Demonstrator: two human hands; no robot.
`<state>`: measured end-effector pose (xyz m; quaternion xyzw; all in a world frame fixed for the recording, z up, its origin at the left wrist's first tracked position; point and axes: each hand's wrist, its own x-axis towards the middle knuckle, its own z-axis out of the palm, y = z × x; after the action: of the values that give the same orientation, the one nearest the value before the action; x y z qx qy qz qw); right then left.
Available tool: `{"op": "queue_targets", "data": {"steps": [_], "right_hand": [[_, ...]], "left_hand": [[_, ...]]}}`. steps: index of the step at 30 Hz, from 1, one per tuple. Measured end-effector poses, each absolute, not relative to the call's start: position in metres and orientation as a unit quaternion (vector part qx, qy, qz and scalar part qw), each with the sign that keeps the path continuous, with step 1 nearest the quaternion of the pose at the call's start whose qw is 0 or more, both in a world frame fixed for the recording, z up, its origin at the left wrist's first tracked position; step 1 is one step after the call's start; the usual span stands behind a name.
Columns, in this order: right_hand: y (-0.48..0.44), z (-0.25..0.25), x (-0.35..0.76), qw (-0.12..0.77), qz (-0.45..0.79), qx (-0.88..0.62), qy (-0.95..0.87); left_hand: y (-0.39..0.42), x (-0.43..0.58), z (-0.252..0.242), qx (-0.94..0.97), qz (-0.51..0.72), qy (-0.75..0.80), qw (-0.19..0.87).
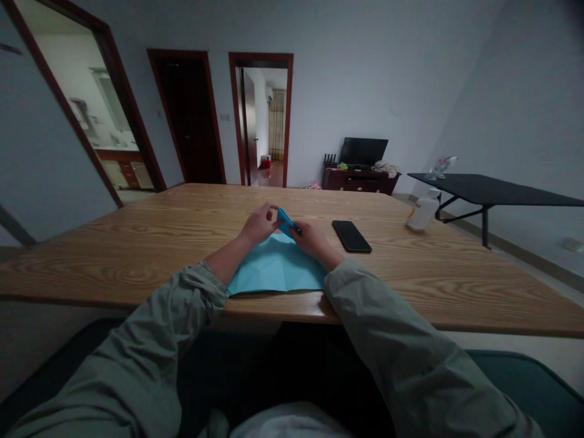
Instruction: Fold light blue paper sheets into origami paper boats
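Both hands meet over a light blue sheet of creased paper (277,267) lying at the table's near edge. Between them rises a small folded piece of brighter blue paper (285,220), tilted up to a point. My left hand (261,224) pinches its left side, fingers closed. My right hand (312,238) grips its lower right side, fingers also closed. A small dark spot shows by the right fingertips; I cannot make out what it is. Whether the folded piece joins the sheet below is hard to tell.
A black phone (351,236) lies flat right of my right hand. Farther right stands a white bottle (423,210) on the wooden table (137,243). Beyond are a black folding table (497,187) and a monitor (364,151) on a dark cabinet (356,181).
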<state>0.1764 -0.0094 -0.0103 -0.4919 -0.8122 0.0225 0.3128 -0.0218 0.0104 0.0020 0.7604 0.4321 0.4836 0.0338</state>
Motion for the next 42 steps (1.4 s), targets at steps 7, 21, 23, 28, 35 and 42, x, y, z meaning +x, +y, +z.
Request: {"op": "queue_targets", "data": {"steps": [7,21,23,28,35,42], "right_hand": [[-0.011,-0.007,0.171,0.388,0.058,-0.464,-0.794],[-0.017,-0.009,0.170,0.461,0.184,-0.357,-0.791],[-0.017,-0.010,0.170,0.462,0.189,-0.361,-0.788],[-0.017,-0.010,0.168,0.465,0.197,-0.378,-0.776],[-0.019,-0.007,0.166,0.468,0.208,-0.375,-0.773],[-0.020,-0.008,0.168,0.469,0.201,-0.370,-0.776]], "left_hand": [[-0.008,-0.008,0.008,0.794,0.436,0.401,0.135],[0.001,-0.005,-0.001,0.741,0.501,0.367,0.255],[0.001,-0.005,-0.002,0.732,0.515,0.361,0.263],[0.002,-0.006,-0.004,0.728,0.515,0.351,0.286],[0.000,-0.006,-0.003,0.746,0.500,0.341,0.277],[0.001,-0.005,-0.001,0.750,0.506,0.309,0.293]]}}
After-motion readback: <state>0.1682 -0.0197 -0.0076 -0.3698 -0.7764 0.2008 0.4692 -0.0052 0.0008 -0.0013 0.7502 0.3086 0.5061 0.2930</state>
